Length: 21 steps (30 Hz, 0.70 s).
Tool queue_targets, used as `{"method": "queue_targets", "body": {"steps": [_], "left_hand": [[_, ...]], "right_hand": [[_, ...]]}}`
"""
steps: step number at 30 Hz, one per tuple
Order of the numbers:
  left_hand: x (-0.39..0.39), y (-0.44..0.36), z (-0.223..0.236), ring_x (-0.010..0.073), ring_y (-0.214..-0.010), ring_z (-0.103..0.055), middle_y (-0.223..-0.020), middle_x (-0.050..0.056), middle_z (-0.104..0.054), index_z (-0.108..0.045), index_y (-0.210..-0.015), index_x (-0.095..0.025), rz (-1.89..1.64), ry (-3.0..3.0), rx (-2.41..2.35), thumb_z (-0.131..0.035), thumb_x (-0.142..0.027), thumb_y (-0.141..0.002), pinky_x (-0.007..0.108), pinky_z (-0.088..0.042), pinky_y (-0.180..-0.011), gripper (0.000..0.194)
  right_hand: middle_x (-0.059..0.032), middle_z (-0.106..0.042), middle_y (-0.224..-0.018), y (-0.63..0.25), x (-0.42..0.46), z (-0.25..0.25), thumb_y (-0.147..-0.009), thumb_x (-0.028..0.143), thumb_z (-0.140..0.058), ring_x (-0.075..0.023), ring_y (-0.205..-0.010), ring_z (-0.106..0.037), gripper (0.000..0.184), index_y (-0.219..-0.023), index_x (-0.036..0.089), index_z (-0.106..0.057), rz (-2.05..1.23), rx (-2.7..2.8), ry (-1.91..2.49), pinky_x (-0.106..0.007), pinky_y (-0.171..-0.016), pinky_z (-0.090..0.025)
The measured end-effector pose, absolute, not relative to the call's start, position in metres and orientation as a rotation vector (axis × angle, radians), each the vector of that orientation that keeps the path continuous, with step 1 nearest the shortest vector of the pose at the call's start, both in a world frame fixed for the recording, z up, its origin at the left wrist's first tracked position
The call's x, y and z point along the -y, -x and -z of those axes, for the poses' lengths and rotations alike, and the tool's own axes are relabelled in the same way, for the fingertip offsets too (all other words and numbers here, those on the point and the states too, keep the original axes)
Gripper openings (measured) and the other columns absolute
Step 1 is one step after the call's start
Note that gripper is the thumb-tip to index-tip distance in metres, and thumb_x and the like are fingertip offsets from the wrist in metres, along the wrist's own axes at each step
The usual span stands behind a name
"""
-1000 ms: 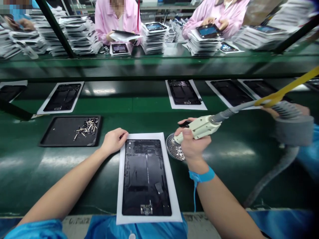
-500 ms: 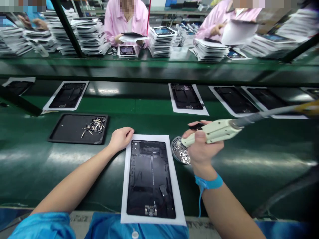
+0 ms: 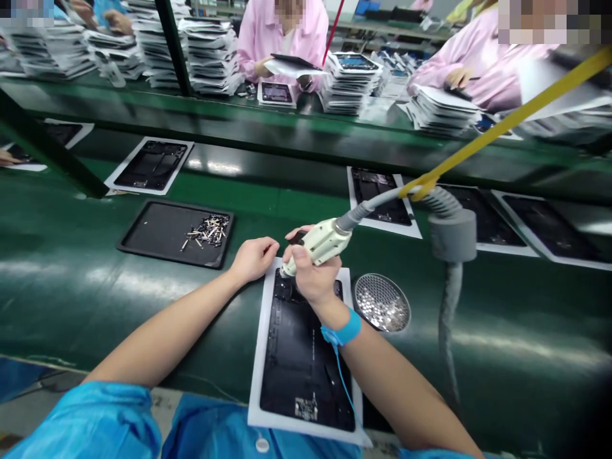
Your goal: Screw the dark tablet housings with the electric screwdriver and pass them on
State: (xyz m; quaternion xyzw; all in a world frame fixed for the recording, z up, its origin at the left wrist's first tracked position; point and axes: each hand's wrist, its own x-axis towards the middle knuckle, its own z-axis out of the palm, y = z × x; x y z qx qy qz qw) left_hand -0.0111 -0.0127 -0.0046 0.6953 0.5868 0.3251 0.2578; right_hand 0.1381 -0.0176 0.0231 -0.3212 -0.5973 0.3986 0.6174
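My right hand grips a pale green electric screwdriver. The tool's tip is over the top left corner of a black tablet housing; whether it touches is hard to tell. The housing lies on a white sheet in front of me, and its upper part is partly hidden by my right hand and wrist. At the sheet's upper left corner rests my left hand, its fingers curled closed; what they may hold is hidden. A blue strap with a thin cord circles my right wrist.
A round metal dish of small screws stands right of the sheet. At left lies a black tray holding small parts. More housings on sheets lie further back. A yellow strap holds the tool's cable. Co-workers sit beyond paper stacks.
My right hand has carried the screwdriver left from the screw dish to the housing's top left corner. My left hand stays by the sheet's corner. The view has shifted and tilted slightly.
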Motion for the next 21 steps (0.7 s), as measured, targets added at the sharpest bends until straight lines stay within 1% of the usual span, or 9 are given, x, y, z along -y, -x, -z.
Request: {"method": "queue_targets", "body": {"steps": [2, 7, 13, 18, 21], "left_hand": [[0.012, 0.010, 0.005, 0.0141, -0.063, -0.056, -0.068, 0.002, -0.068, -0.069, -0.074, -0.018, -0.888, -1.875, -1.592, -0.050, -0.028, -0.099, 0.024, -0.036, -0.060, 0.032], [0.010, 0.009, 0.006, 0.0149, -0.062, -0.055, -0.065, 0.002, -0.065, -0.067, -0.072, -0.018, -0.897, -1.861, -1.596, -0.052, -0.028, -0.097, 0.025, -0.034, -0.058, 0.031], [0.010, 0.009, 0.006, 0.0149, -0.064, -0.056, -0.067, 0.001, -0.067, -0.068, -0.074, -0.019, -0.911, -1.852, -1.576, -0.052, -0.026, -0.097, 0.025, -0.036, -0.060, 0.029], [0.010, 0.009, 0.005, 0.0142, -0.063, -0.055, -0.066, 0.001, -0.066, -0.067, -0.072, -0.018, -0.914, -1.851, -1.553, -0.052, -0.024, -0.097, 0.025, -0.034, -0.059, 0.029], [0.010, 0.009, 0.005, 0.0142, -0.064, -0.056, -0.067, 0.001, -0.066, -0.068, -0.073, -0.017, -0.922, -1.856, -1.552, -0.053, -0.025, -0.098, 0.025, -0.033, -0.058, 0.029]], "right_hand": [[-0.0044, -0.074, -0.092, -0.136, 0.016, -0.020, -0.091, 0.044, -0.071, -0.0198, -0.080, -0.075, 0.024, -0.102, 0.023, -0.066, -0.920, 1.378, 0.754, -0.032, -0.065, -0.063], [-0.0027, -0.074, -0.090, -0.133, 0.015, -0.012, -0.089, 0.040, -0.074, -0.0176, -0.070, -0.074, 0.025, -0.105, 0.024, -0.065, -0.902, 1.364, 0.746, -0.031, -0.064, -0.062], [-0.0028, -0.073, -0.087, -0.133, 0.016, -0.007, -0.086, 0.040, -0.076, -0.0193, -0.073, -0.074, 0.029, -0.105, 0.022, -0.064, -0.921, 1.348, 0.803, -0.032, -0.064, -0.062], [-0.0026, -0.072, -0.084, -0.133, 0.017, -0.004, -0.086, 0.041, -0.076, -0.0170, -0.064, -0.069, 0.032, -0.107, 0.021, -0.065, -0.983, 1.330, 0.805, -0.032, -0.060, -0.061], [-0.0042, -0.073, -0.087, -0.130, 0.018, -0.003, -0.084, 0.042, -0.078, -0.0186, -0.070, -0.072, 0.034, -0.107, 0.021, -0.064, -0.966, 1.325, 0.822, -0.031, -0.061, -0.061]]}}
